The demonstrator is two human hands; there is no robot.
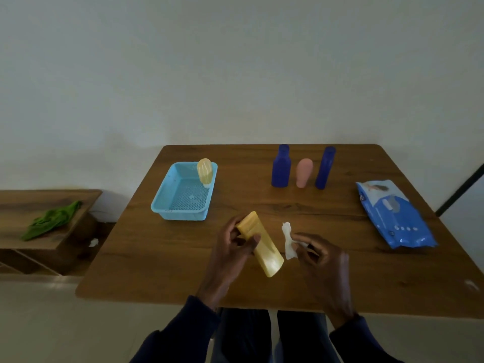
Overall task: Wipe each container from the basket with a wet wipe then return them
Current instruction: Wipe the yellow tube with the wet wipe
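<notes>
My left hand (pixel 230 247) grips a yellow tube-shaped container (pixel 264 248), held tilted above the table's near middle. My right hand (pixel 319 255) pinches a crumpled white wet wipe (pixel 288 241) just right of the tube, not touching it. A light blue mesh basket (pixel 167 203) sits at the left of the table. A small pale yellow container (pixel 204 170) stands in the basket's far right corner. At the back stand two dark blue bottles (pixel 280 166) (pixel 324 167) with a pink container (pixel 303 172) between them.
A blue pack of wet wipes (pixel 392 216) lies at the table's right side. A low wooden shelf with a green cloth (pixel 52 220) stands to the left, below table height. A small white scrap (pixel 93 242) lies on the floor near it.
</notes>
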